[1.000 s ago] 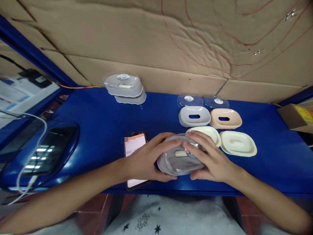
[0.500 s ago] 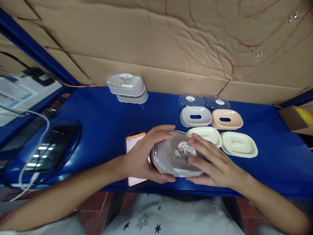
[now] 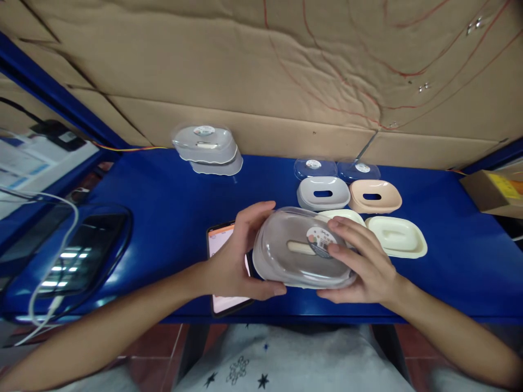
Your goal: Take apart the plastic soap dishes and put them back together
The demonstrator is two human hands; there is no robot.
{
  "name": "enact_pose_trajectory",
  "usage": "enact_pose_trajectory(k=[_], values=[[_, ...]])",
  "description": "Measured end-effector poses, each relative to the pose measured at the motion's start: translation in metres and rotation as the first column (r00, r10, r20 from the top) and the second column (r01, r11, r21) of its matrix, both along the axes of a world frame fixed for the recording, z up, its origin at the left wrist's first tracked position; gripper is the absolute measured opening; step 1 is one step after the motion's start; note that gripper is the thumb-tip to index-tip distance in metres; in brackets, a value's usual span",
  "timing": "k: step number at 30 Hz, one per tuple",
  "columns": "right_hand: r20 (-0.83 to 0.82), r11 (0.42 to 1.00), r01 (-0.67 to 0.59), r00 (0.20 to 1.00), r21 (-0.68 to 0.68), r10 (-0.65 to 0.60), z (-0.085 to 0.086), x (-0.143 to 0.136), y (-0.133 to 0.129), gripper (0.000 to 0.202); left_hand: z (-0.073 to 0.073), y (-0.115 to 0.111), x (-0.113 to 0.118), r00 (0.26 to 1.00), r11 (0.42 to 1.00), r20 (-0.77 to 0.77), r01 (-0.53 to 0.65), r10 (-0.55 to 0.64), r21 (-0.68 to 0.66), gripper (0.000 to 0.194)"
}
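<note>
Between my hands is an oval grey box (image 3: 281, 261) with a clear lid and a round sticker, held above the front of the blue table. My left hand (image 3: 241, 261) grips its left end, fingers behind and thumb at the front. My right hand (image 3: 363, 261) clasps the right end, with fingertips on the lid by the sticker. Under my left hand lies a lit phone (image 3: 220, 239). Behind the box are a grey oval ring (image 3: 304, 198), a peach ring (image 3: 384, 204) and two cream trays, one (image 3: 412, 237) in full view and one (image 3: 345, 216) partly hidden.
Two clear lids (image 3: 302, 173) (image 3: 370, 175) lie behind the rings. Stacked grey boxes (image 3: 212, 155) stand at the back left. A black tablet (image 3: 85, 250) and white cable (image 3: 49, 267) are at left, a cardboard box (image 3: 486, 190) at right.
The held box has turned so that more of its lid top and its pale slot show. My right hand has shifted slightly right along with it, and the view has moved a little.
</note>
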State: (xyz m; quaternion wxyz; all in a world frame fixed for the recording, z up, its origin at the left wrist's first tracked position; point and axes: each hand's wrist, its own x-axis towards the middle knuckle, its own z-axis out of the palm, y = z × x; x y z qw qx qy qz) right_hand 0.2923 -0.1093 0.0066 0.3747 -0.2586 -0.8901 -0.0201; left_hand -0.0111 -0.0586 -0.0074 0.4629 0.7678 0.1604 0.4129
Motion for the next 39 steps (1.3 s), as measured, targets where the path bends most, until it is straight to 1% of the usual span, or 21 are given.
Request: enact_pose_trajectory(k=[5, 8, 13, 15, 18, 21, 24, 26, 28, 30, 31, 33, 34, 35, 36, 37, 39], values=[[0.065, 0.997, -0.033, 0.997, -0.064, 0.037, 0.0, 0.005, 0.005, 0.103, -0.005, 0.0, 0.0, 0.999, 1.0, -0.049, 0.014, -0.013, 0.009, 0.12], [0.078, 0.996, -0.011, 0.997, -0.088, 0.018, -0.003, 0.005, 0.008, 0.103, -0.007, 0.003, 0.001, 0.998, 1.0, -0.064, 0.016, -0.014, 0.026, 0.119], [0.1, 0.981, 0.001, 0.995, -0.195, 0.019, -0.005, 0.002, 0.008, 0.101, -0.007, 0.007, 0.001, 0.996, 0.996, -0.085, -0.009, 0.016, 0.087, 0.117], [0.094, 0.971, -0.02, 0.995, -0.236, 0.043, -0.005, 0.001, 0.008, 0.099, -0.007, 0.007, 0.002, 0.996, 0.993, -0.084, -0.022, 0.032, 0.117, 0.117], [0.068, 0.957, -0.049, 0.995, -0.285, 0.071, -0.003, 0.0, 0.008, 0.09, -0.007, 0.006, 0.003, 0.996, 0.989, -0.076, -0.027, 0.039, 0.145, 0.116], [0.071, 0.95, -0.04, 0.995, -0.309, 0.065, -0.003, -0.001, 0.007, 0.083, -0.008, 0.007, 0.003, 0.998, 0.988, -0.053, -0.035, 0.043, 0.15, 0.115], [0.103, 0.953, -0.032, 0.992, -0.301, 0.066, -0.004, 0.0, 0.007, 0.08, -0.009, 0.008, 0.003, 0.998, 0.984, -0.033, -0.045, 0.052, 0.171, 0.118], [0.09, 0.954, -0.048, 0.993, -0.297, 0.078, -0.003, 0.001, 0.007, 0.079, -0.008, 0.009, 0.003, 0.998, 0.979, -0.044, -0.04, 0.05, 0.202, 0.119], [0.048, 0.939, -0.081, 0.994, -0.334, 0.103, -0.001, 0.002, 0.006, 0.082, -0.008, 0.01, 0.002, 0.997, 0.972, -0.068, -0.025, 0.042, 0.235, 0.118], [-0.009, 0.905, -0.111, 0.993, -0.41, 0.118, 0.001, 0.002, 0.005, 0.081, -0.008, 0.009, 0.002, 0.996, 0.963, -0.086, -0.007, 0.031, 0.269, 0.116], [-0.048, 0.884, -0.112, 0.994, -0.454, 0.101, 0.001, 0.002, 0.004, 0.076, -0.007, 0.007, 0.002, 0.996, 0.958, -0.087, 0.004, 0.022, 0.286, 0.115], [-0.17, 0.833, -0.095, 0.986, -0.546, 0.001, -0.001, 0.0, 0.003, 0.063, -0.006, 0.003, 0.001, 0.996, 0.946, -0.086, 0.034, -0.007, 0.322, 0.113], [-0.239, 0.794, -0.097, 0.969, -0.6, -0.061, -0.002, -0.001, 0.002, 0.06, -0.006, 0.0, 0.0, 0.996, 0.937, -0.09, 0.053, -0.023, 0.347, 0.11], [-0.298, 0.745, -0.12, 0.948, -0.656, -0.11, -0.002, -0.003, 0.002, 0.061, -0.005, -0.003, 0.0, 0.994, 0.925, -0.098, 0.073, -0.039, 0.374, 0.106], [-0.341, 0.685, -0.165, 0.931, -0.71, -0.129, -0.003, -0.004, 0.002, 0.065, -0.003, -0.005, -0.001, 0.993, 0.917, -0.11, 0.087, -0.047, 0.389, 0.103], [-0.369, 0.614, -0.224, 0.922, -0.757, -0.118, -0.003, -0.005, 0.002, 0.071, -0.002, -0.007, -0.002, 0.99, 0.918, -0.128, 0.098, -0.051, 0.385, 0.1], [-0.395, 0.468, -0.324, 0.917, -0.822, -0.06, -0.002, -0.007, 0.001, 0.082, 0.0, -0.009, -0.003, 0.985, 0.936, -0.162, 0.111, -0.059, 0.333, 0.098]])
